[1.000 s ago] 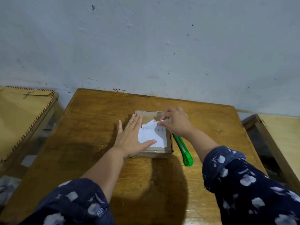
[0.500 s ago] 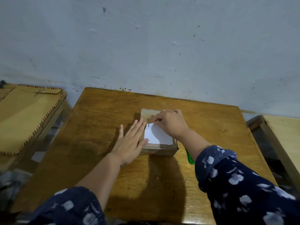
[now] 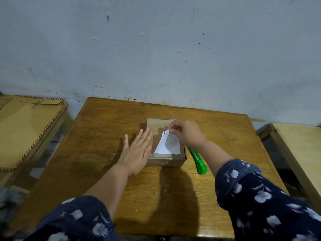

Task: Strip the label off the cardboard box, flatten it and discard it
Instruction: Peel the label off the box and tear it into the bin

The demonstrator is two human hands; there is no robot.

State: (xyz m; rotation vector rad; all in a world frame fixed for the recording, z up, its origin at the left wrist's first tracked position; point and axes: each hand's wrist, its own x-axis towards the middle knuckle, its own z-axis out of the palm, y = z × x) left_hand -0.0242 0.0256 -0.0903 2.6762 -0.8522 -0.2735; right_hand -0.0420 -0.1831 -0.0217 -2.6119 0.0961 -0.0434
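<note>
Early stage, by my read: label removal underway, flattening & discarding not yet begun. Cardboard box point(image 3: 157, 126) sits whole and closed near the middle of the wooden table point(image 3: 104, 129), clear tape visible across its top and front edge. White label point(image 3: 166, 145) is stuck on the box top toward the near-right part; its far corner is lifted w/ the right hand point(image 3: 186, 134), whose fingertips point(image 3: 171, 128) are pinched narrow on that raised corner. Rest of the label looks flat and stuck down, so most of the peel is left. Left hand point(image 3: 137, 153) is spread wide and flat, fingers straight, pressed against the box's left side and partly over its top-left edge, holding nothing, just bracing the box. Green utility knife point(image 3: 198, 160) lies on the table just beside the box's right side, under the right forearm, untouched, prob. needed for cutting the tape before the box can be collapsed. No bin in view, so can't tell where the flattened box goes. Left to do: finish peeling, slit tape, open flaps, press flat, discard.
</note>
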